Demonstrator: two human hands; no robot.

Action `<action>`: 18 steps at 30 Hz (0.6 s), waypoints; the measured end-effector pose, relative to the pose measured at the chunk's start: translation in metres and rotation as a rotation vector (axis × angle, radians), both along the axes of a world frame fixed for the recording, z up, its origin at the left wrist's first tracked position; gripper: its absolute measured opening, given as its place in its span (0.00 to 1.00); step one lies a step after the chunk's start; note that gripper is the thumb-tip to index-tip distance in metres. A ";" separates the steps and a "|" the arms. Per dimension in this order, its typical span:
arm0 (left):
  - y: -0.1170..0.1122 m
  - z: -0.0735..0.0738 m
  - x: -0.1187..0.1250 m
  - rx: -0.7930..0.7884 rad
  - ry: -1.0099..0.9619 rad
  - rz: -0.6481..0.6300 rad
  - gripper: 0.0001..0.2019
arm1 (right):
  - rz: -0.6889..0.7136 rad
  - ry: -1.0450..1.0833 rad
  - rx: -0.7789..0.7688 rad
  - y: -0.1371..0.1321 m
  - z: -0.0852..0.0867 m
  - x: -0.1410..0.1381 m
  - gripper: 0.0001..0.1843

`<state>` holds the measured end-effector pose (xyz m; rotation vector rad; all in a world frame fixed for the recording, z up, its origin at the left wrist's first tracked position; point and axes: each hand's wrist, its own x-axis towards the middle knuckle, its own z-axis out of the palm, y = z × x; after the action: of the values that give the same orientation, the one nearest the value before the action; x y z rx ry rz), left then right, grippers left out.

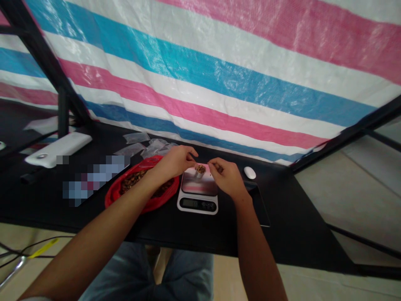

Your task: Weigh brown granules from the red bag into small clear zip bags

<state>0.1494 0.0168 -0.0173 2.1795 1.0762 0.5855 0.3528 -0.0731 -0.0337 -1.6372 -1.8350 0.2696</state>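
My left hand (177, 161) and my right hand (228, 177) meet above a small white kitchen scale (198, 195) on the black table (188, 234). Both pinch the edges of a small clear plastic bag (199, 170) that holds a little brown material and rests over the scale's shiny platform. The fingers of each hand are closed on the bag's rim. Just left of the scale lies a red plastic bag (114, 193) spread open with a heap of the same brown pieces inside, partly hidden by my left forearm.
Several empty clear pouches (136, 142) lie at the table's back. A white oblong device (58, 149) sits far left, a white mouse (249, 172) and a black pad (260, 205) to the right. A striped tarpaulin (219, 62) hangs behind. Black frame posts stand at both sides.
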 end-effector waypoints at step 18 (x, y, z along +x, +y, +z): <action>0.020 -0.016 0.010 0.130 0.160 -0.285 0.18 | -0.004 0.002 0.005 0.001 -0.003 0.002 0.12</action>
<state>0.1594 0.0371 -0.0334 2.4722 0.8020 0.3653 0.3544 -0.0721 -0.0370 -1.6365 -1.8288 0.2645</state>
